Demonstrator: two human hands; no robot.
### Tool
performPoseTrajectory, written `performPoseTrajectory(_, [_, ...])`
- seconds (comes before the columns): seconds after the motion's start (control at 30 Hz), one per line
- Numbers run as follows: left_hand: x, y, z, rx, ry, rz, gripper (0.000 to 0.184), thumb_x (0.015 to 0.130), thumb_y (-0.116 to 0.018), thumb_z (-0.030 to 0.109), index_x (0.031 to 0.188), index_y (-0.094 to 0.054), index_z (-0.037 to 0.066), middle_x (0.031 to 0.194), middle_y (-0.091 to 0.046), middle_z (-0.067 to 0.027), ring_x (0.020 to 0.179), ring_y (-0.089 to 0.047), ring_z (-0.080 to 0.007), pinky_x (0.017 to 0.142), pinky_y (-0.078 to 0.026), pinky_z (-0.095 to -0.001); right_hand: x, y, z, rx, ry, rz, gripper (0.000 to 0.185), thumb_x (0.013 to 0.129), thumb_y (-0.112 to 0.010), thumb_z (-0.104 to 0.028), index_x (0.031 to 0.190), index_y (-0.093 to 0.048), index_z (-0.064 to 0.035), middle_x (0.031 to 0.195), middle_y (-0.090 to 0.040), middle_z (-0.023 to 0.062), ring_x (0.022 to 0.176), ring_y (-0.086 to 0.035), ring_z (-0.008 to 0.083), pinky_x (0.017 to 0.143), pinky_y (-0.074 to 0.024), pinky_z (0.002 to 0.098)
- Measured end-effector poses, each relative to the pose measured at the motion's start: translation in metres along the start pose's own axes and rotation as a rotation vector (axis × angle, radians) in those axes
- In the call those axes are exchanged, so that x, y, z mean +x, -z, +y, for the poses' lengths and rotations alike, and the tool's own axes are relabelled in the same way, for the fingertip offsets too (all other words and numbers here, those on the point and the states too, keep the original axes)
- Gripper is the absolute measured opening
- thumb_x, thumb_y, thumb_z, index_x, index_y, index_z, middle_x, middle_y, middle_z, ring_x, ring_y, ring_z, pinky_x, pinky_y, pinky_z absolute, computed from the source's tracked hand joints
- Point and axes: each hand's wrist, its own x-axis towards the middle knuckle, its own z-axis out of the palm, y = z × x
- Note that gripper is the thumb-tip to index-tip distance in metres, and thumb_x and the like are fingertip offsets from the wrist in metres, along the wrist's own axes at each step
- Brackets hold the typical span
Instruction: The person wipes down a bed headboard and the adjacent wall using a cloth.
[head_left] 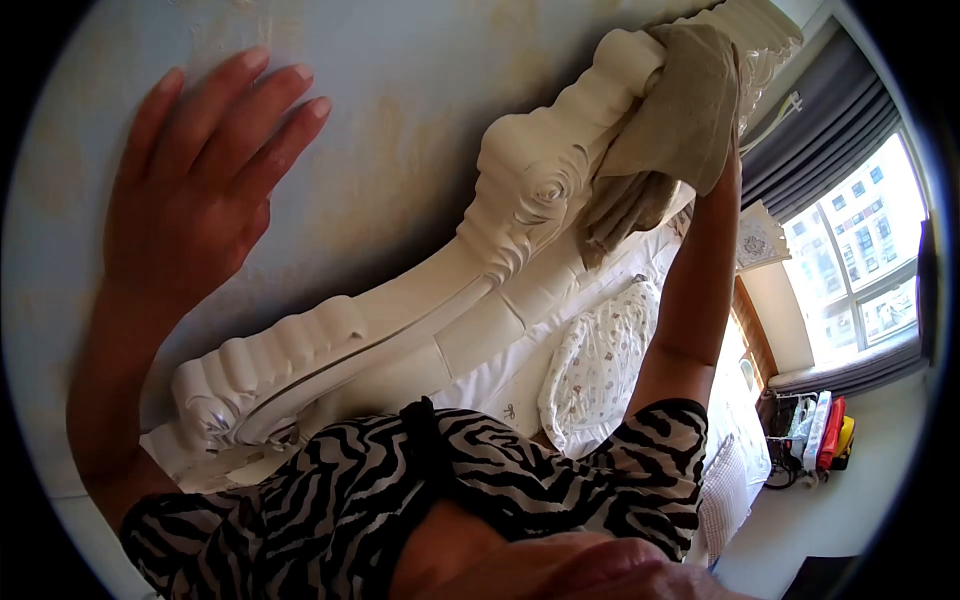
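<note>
My left hand [190,200] lies against the wall [390,120], its fingers stretched out and nothing in it. My right arm reaches up to the far top of a carved cream headboard [545,180]. There my right hand [735,115] holds a brown-beige cloth [670,120] against the headboard's scrolled edge. Most of that hand is hidden behind the cloth. Loose folds of the cloth hang down over the padded front of the headboard.
Below the headboard is a bed with a white patterned pillow [600,360]. A lampshade [760,238] stands beyond it. Grey curtains [820,130] frame a bright window [860,250]. A rack [790,430] with colourful items stands by the far wall.
</note>
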Motion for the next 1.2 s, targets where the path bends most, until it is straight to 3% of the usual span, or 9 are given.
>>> performPoseTrajectory(0.23, [-0.001, 0.000, 0.000, -0.005, -0.021, 0.021, 0.062, 0.082, -0.061, 0.002, 0.141, -0.058, 0.020, 0.149, -0.051, 0.0030, 0.141, -0.043, -0.0188, 0.117, -0.033, -0.0434, -0.015, -0.004, 0.000, 0.059, -0.054, -0.036, 0.036, 0.089, -0.066, -0.013, 0.124, -0.064, -0.0043, 0.119, -0.067, 0.0130, 0.109, -0.063, 0.0274, 0.092, -0.0524, 0.0368])
performPoseTrajectory(0.67, [-0.001, -0.002, 0.000, 0.051, -0.031, 0.021, 0.067, 0.078, -0.064, 0.002, 0.142, -0.057, 0.023, 0.149, -0.050, 0.0057, 0.141, -0.043, -0.0174, 0.116, -0.034, -0.0407, -0.112, -0.029, -0.102, 0.333, -0.244, -0.121, 0.038, 0.088, -0.068, -0.015, 0.125, -0.064, -0.0046, 0.117, -0.068, 0.0117, 0.108, -0.063, 0.0244, 0.090, -0.0524, 0.0340])
performPoseTrajectory(0.73, [-0.001, -0.002, -0.001, 0.067, -0.022, 0.012, 0.067, 0.080, -0.064, 0.003, 0.142, -0.056, 0.025, 0.150, -0.050, 0.0062, 0.141, -0.043, -0.0173, 0.116, -0.034, -0.0407, -0.095, -0.029, -0.107, 0.260, -0.106, -0.101, 0.039, 0.087, -0.068, -0.015, 0.125, -0.064, -0.0047, 0.117, -0.068, 0.0115, 0.108, -0.063, 0.0240, 0.090, -0.0524, 0.0335])
performPoseTrajectory(0.8, [0.000, 0.001, -0.001, 0.069, -0.027, -0.013, 0.066, 0.082, -0.064, 0.003, 0.143, -0.056, 0.026, 0.150, -0.049, 0.0065, 0.140, -0.043, -0.0171, 0.116, -0.034, -0.0409, -0.083, -0.039, -0.111, 0.112, 0.211, -0.005, 0.046, 0.076, -0.072, -0.017, 0.120, -0.065, -0.0043, 0.110, -0.067, 0.0120, 0.101, -0.063, 0.0281, 0.086, -0.0526, 0.0357])
performPoseTrajectory(0.87, [0.000, 0.002, -0.002, 0.070, -0.025, -0.047, 0.064, 0.084, -0.063, 0.005, 0.143, -0.055, 0.028, 0.150, -0.049, 0.0063, 0.141, -0.042, -0.0172, 0.115, -0.034, -0.0422, -0.087, -0.047, -0.113, 0.172, 0.267, 0.070, 0.050, 0.073, -0.072, -0.018, 0.120, -0.065, -0.0040, 0.109, -0.066, 0.0120, 0.099, -0.062, 0.0292, 0.084, -0.0528, 0.0371])
performPoseTrajectory(0.9, [0.001, 0.003, -0.002, 0.074, -0.024, -0.056, 0.063, 0.085, -0.063, 0.005, 0.143, -0.055, 0.028, 0.150, -0.048, 0.0062, 0.141, -0.042, -0.0173, 0.115, -0.034, -0.0429, -0.093, -0.046, -0.125, 0.172, 0.229, 0.173, 0.051, 0.075, -0.071, -0.021, 0.122, -0.063, -0.0037, 0.110, -0.065, 0.0128, 0.102, -0.060, 0.0319, 0.092, -0.0492, 0.0428])
performPoseTrajectory(1.0, [0.002, 0.001, -0.001, 0.087, -0.015, -0.052, 0.060, 0.087, -0.063, 0.008, 0.143, -0.055, 0.029, 0.150, -0.048, 0.0054, 0.141, -0.041, -0.0181, 0.114, -0.036, -0.0450, -0.124, -0.059, -0.136, -0.079, 0.116, 0.254, 0.052, 0.076, -0.071, -0.024, 0.124, -0.062, -0.0040, 0.115, -0.063, 0.0130, 0.107, -0.058, 0.0340, 0.100, -0.0425, 0.0487])
performPoseTrajectory(1.03, [0.002, 0.000, -0.001, 0.091, -0.020, -0.045, 0.060, 0.088, -0.063, 0.009, 0.143, -0.055, 0.029, 0.150, -0.048, 0.0050, 0.141, -0.041, -0.0186, 0.114, -0.036, -0.0456, -0.151, -0.081, -0.136, -0.026, 0.048, 0.239, 0.052, 0.079, -0.069, -0.025, 0.126, -0.061, -0.0044, 0.119, -0.060, 0.0145, 0.112, -0.055, 0.0362, 0.103, -0.0362, 0.0539])
performPoseTrajectory(1.2, [0.004, 0.002, 0.002, 0.118, -0.030, -0.029, 0.056, 0.088, -0.063, 0.013, 0.142, -0.056, 0.028, 0.149, -0.047, 0.0035, 0.141, -0.041, -0.0207, 0.114, -0.036, -0.0471, -0.200, -0.092, -0.153, 0.197, -0.255, 0.191, 0.052, 0.083, -0.066, -0.025, 0.130, -0.059, -0.0048, 0.124, -0.059, 0.0179, 0.120, -0.052, 0.0402, 0.107, -0.0346, 0.0544])
